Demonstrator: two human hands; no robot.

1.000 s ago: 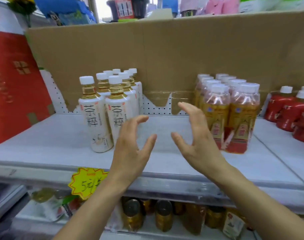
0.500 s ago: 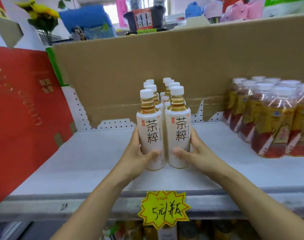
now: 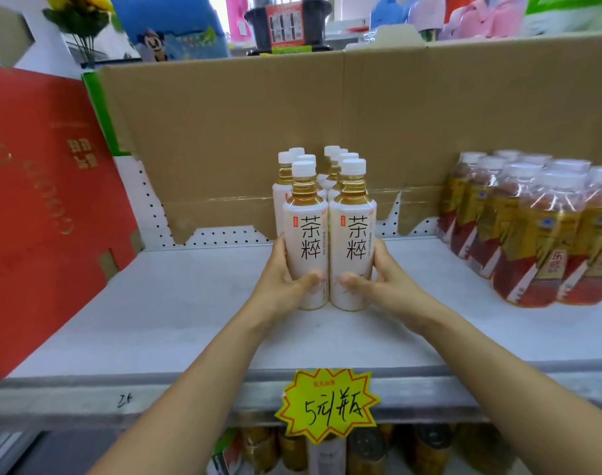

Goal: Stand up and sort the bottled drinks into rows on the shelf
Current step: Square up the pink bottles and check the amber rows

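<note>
White-labelled tea bottles [image 3: 340,159] in two upright rows on the shelf [image 3: 155,320], backed by cardboard [image 3: 258,132]. Left hand [image 3: 280,286] curled round the front left bottle [image 3: 304,234], thumb across its label; right hand [image 3: 383,286] likewise round the front right bottle [image 3: 352,234], the pair touching. Shrink-wrapped bottles [image 3: 532,234] well apart to the right. Yellow price tag [image 3: 327,404] on the shelf edge.

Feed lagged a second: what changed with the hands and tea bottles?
Both hands, open in mid-air a second ago, closed on the front pair: left hand grips the left front bottle, right hand the right front bottle. The bottles behind, shrink-wrapped pack and price tag stayed put.
</note>
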